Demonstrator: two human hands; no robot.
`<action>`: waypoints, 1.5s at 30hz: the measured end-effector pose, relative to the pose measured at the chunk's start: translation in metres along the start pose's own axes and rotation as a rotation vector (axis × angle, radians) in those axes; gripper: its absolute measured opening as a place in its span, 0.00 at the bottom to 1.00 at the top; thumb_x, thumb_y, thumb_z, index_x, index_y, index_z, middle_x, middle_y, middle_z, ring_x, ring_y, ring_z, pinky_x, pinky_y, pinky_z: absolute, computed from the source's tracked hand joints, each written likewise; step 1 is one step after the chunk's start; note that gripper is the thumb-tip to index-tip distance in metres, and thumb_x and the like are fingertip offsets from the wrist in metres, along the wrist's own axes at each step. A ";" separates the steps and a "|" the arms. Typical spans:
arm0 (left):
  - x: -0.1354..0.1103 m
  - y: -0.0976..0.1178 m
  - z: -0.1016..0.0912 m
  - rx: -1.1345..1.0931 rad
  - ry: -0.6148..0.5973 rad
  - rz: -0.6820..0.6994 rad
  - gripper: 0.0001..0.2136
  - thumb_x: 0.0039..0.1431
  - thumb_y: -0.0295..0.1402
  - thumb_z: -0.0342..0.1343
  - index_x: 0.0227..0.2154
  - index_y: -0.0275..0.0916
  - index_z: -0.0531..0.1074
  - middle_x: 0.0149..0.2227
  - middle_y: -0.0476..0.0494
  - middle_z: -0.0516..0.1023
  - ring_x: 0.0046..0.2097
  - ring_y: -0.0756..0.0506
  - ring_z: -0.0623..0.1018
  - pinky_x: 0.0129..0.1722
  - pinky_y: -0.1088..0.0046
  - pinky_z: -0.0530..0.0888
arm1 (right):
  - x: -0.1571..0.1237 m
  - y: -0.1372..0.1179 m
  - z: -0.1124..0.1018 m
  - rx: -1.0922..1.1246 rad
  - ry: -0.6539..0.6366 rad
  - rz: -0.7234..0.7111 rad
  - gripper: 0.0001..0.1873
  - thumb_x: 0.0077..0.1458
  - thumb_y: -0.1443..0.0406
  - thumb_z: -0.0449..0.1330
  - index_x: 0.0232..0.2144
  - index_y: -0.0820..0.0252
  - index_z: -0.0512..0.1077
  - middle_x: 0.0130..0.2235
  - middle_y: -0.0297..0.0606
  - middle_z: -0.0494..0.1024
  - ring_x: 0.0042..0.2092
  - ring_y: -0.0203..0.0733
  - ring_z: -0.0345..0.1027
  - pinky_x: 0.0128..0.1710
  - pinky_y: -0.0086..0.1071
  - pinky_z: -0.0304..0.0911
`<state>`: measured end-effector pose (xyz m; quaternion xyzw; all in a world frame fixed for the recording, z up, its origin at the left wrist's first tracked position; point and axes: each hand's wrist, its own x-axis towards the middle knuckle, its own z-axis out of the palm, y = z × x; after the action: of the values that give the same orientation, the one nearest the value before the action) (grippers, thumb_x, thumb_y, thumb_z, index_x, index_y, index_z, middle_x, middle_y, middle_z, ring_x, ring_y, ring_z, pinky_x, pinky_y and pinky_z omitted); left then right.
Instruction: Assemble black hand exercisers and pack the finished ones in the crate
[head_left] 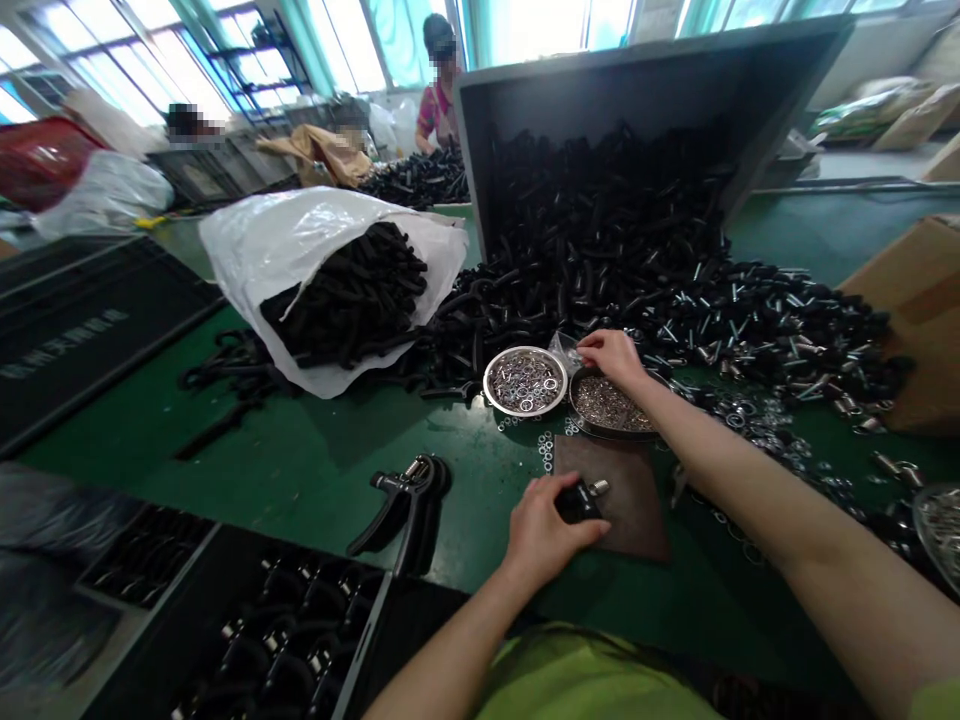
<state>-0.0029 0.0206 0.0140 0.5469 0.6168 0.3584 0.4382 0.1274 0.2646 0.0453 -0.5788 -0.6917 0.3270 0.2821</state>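
My left hand (544, 528) is closed around a small black part with a metal threaded stud (583, 498), holding it over a brown mat (626, 495). My right hand (611, 355) reaches forward, fingers pinched at the far rim of a dark round dish of small metal pieces (609, 408); what the fingers pinch is too small to name. A silver round dish of washers (525, 381) sits just left of it. Several loose washers (546, 450) lie on the green table between the dishes and the mat.
A large heap of black parts (622, 260) spills from a tipped grey bin (652, 80). A white bag of black grips (337, 285) lies at left. A black hand gripper (409, 505) lies beside a tray of assembled ones (285, 640). Cardboard box (919, 310) at right. People work at the back.
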 end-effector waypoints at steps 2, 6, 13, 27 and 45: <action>0.002 0.000 -0.006 -0.406 -0.005 -0.240 0.26 0.43 0.44 0.64 0.46 0.40 0.71 0.43 0.42 0.75 0.43 0.43 0.73 0.40 0.67 0.71 | -0.035 -0.001 -0.011 0.117 -0.027 -0.003 0.11 0.50 0.63 0.59 0.35 0.65 0.75 0.31 0.41 0.79 0.29 0.38 0.73 0.32 0.32 0.69; 0.000 0.004 -0.015 -1.027 -0.074 -0.545 0.21 0.51 0.46 0.58 0.43 0.36 0.71 0.33 0.43 0.74 0.30 0.49 0.73 0.25 0.75 0.71 | -0.125 -0.001 -0.018 0.404 -0.105 0.030 0.14 0.47 0.60 0.62 0.35 0.63 0.74 0.31 0.40 0.79 0.31 0.41 0.74 0.34 0.36 0.71; -0.008 0.019 -0.011 -1.366 -0.178 -0.681 0.16 0.57 0.42 0.54 0.37 0.31 0.71 0.30 0.42 0.75 0.27 0.50 0.74 0.24 0.75 0.73 | -0.206 0.009 0.003 0.437 -0.168 -0.023 0.03 0.49 0.65 0.61 0.28 0.59 0.74 0.31 0.36 0.76 0.34 0.39 0.71 0.36 0.33 0.66; 0.000 0.015 -0.001 -1.141 -0.266 -0.683 0.17 0.55 0.44 0.55 0.36 0.33 0.73 0.28 0.46 0.74 0.27 0.51 0.73 0.24 0.76 0.73 | -0.202 0.019 -0.003 0.266 -0.209 -0.242 0.04 0.51 0.70 0.58 0.26 0.59 0.70 0.32 0.35 0.71 0.36 0.38 0.67 0.36 0.31 0.63; 0.001 0.002 0.003 0.474 -0.233 0.357 0.27 0.46 0.40 0.62 0.52 0.45 0.67 0.45 0.39 0.73 0.49 0.36 0.68 0.50 0.58 0.62 | -0.193 0.065 -0.032 -0.634 -0.291 -0.861 0.16 0.61 0.67 0.48 0.48 0.55 0.70 0.33 0.39 0.75 0.35 0.39 0.64 0.31 0.32 0.54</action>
<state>0.0003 0.0215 0.0145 0.7707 0.5231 0.2107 0.2965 0.2248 0.0857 0.0128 -0.2494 -0.9622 0.0345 0.1039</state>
